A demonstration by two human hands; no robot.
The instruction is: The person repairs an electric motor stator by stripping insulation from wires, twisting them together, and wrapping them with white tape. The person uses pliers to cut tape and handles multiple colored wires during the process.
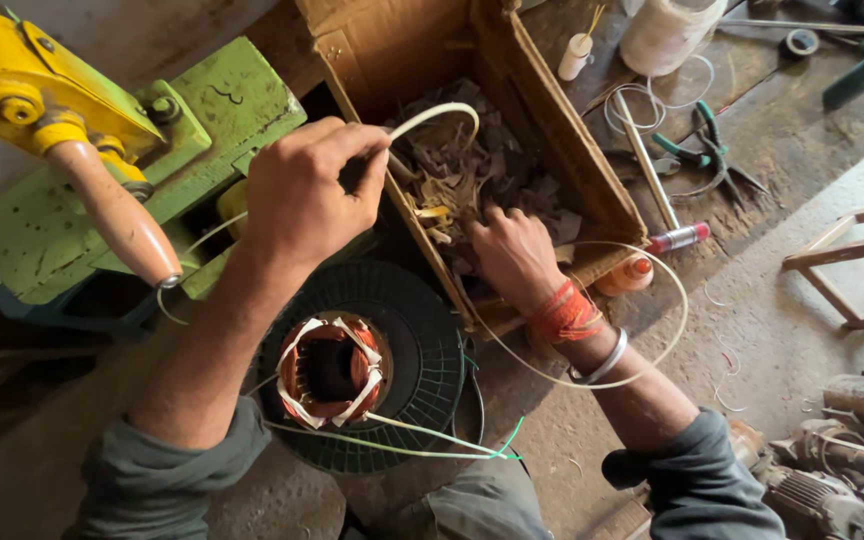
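My left hand (304,190) is raised over the edge of a cardboard box (562,130), pinching a curved piece of white sleeving tube (437,113). My right hand (512,250) reaches down into the box, its fingers buried in brown paper scraps (462,165); what it grips is hidden. A red thread band and a metal bangle circle that wrist. Below my left forearm sits a dark round motor stator (372,370) with copper windings, white insulation and thin green and white leads trailing to the right.
A green and yellow machine (142,150) with a wooden-handled crank stands at the left. Pliers (712,150), a white thread spool (667,35), a tape roll, a red-tipped tool and loose wire loops lie right of the box. Wooden frame and motor parts at far right.
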